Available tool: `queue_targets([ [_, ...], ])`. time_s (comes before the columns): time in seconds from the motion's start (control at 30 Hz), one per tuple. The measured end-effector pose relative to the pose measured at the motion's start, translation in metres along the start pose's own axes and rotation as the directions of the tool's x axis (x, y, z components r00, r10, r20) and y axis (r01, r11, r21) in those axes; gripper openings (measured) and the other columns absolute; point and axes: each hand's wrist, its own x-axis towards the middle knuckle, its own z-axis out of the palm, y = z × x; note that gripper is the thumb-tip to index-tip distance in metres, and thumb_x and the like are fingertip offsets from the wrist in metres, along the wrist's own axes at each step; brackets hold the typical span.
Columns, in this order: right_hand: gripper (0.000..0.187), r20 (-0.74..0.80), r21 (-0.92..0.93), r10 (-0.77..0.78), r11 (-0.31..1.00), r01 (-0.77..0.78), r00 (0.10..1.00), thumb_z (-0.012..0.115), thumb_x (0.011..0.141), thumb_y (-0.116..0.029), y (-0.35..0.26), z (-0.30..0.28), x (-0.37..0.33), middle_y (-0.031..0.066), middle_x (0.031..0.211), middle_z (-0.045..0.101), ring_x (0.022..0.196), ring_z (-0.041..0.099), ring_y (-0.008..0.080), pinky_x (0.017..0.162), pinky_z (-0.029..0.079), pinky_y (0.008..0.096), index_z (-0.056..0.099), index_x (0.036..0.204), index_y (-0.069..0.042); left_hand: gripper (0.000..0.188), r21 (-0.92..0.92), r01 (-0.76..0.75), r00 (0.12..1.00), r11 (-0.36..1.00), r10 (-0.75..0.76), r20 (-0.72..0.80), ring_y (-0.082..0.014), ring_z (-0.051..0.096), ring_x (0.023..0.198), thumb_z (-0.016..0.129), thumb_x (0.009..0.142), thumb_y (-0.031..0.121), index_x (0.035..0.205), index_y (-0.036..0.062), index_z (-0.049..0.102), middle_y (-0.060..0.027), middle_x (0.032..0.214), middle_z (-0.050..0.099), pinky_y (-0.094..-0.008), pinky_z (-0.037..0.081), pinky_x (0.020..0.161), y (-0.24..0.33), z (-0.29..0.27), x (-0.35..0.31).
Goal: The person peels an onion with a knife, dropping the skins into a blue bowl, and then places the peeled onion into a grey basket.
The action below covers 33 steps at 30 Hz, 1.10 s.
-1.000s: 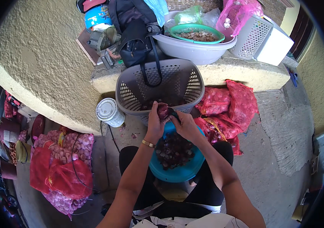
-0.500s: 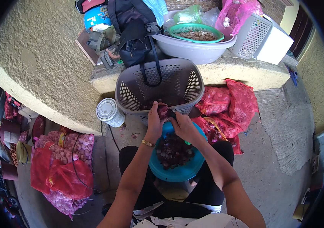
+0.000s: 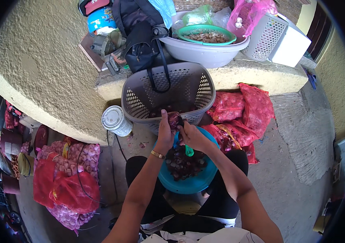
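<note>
In front of the grey basket's near rim, my left hand (image 3: pixel 165 133) grips a red onion (image 3: pixel 175 120) with the thumb up along its side. My right hand (image 3: pixel 193 136) is closed close against the onion, fingertips at its right side. A green-ended tool (image 3: pixel 189 150), perhaps a small knife, sticks out below my right hand; its blade is hidden. Beneath both hands, between my knees, stands a blue basin (image 3: pixel 176 187) with dark red onions and skins (image 3: pixel 185 164) in it. More onions lie at the bottom of the grey basket (image 3: pixel 140 83).
Red mesh sacks of onions (image 3: pixel 257 107) lie right of the basket. A paint can (image 3: pixel 116 120) stands left of it, a cable beside it. Sacks of garlic (image 3: pixel 67 182) lie at the left. On the ledge are a black bag (image 3: pixel 142 44) and a large pale basin (image 3: pixel 205 56).
The onion has turned in my left hand. My right hand has shifted slightly left and down, and more of the green end shows below it.
</note>
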Motion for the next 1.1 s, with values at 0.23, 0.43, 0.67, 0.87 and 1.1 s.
queue_targets([
  [0.23, 0.027, -0.069, -0.023, -0.099, 0.995, 0.098, 0.993, 0.044, 0.102, -0.018, -0.004, 0.006, -0.001, 0.021, 0.062, 0.059, 0.055, 0.065, 0.034, 0.05, 0.05, 0.0417, 0.037, 0.088, 0.004, 0.063, -0.032, 0.012, 0.999, 0.999, -0.011, 0.03, -0.0214, 0.068, 0.089, 0.026, 0.101, 0.058, 0.107, 0.0046, 0.06, -0.0159, 0.099, 0.07, -0.0299, 0.055, 0.075, 0.01, 0.009, -0.006],
  [0.43, 0.021, -0.095, 0.006, -0.099, 0.995, 0.101, 0.99, 0.047, 0.101, -0.015, -0.01, 0.007, 0.0, 0.0234, 0.065, 0.058, 0.059, 0.064, 0.0376, 0.054, 0.049, 0.0446, 0.041, 0.092, 0.004, 0.063, -0.06, -0.051, 0.999, 0.997, 0.051, 0.007, -0.0203, 0.067, 0.087, 0.028, 0.101, 0.058, 0.108, 0.0041, 0.06, -0.0125, 0.096, 0.07, -0.0277, 0.053, 0.075, 0.008, 0.005, -0.002],
  [0.67, 0.017, -0.248, -0.175, -0.308, 0.947, 0.27, 0.919, 0.051, 0.099, -0.014, -0.012, -0.011, -0.004, 0.0241, 0.07, 0.058, 0.067, 0.059, 0.0437, 0.056, 0.043, 0.0473, 0.049, 0.1, 0.002, 0.06, -0.095, -0.119, 0.992, 0.988, 0.114, -0.059, -0.021, 0.066, 0.092, 0.032, 0.101, 0.056, 0.106, 0.0031, 0.06, -0.0104, 0.099, 0.066, -0.0328, 0.055, 0.079, 0.023, 0.011, -0.002],
  [0.87, 0.023, -0.295, 0.073, -0.141, 0.983, 0.17, 0.945, 0.062, 0.093, -0.014, -0.019, -0.015, -0.003, 0.0135, 0.068, 0.059, 0.062, 0.062, 0.0285, 0.056, 0.046, 0.0397, 0.054, 0.109, 0.0, 0.061, -0.234, -0.025, 0.989, 0.972, 0.059, 0.139, -0.0204, 0.066, 0.091, 0.031, 0.101, 0.057, 0.106, 0.0038, 0.061, -0.0098, 0.099, 0.066, -0.0349, 0.056, 0.082, 0.03, 0.011, -0.005],
  [1.1, 0.037, -0.334, -0.224, -0.469, 0.882, 0.414, 0.817, 0.077, 0.073, -0.004, -0.033, -0.022, 0.007, 0.0105, 0.099, 0.06, 0.09, 0.064, 0.0259, 0.077, 0.053, 0.0347, 0.068, 0.109, -0.005, 0.063, -0.098, 0.075, 0.995, 0.992, -0.068, 0.075, -0.0142, 0.064, 0.083, 0.032, 0.099, 0.062, 0.101, 0.0059, 0.061, -0.0053, 0.093, 0.064, -0.0347, 0.057, 0.079, 0.02, 0.009, -0.003],
])
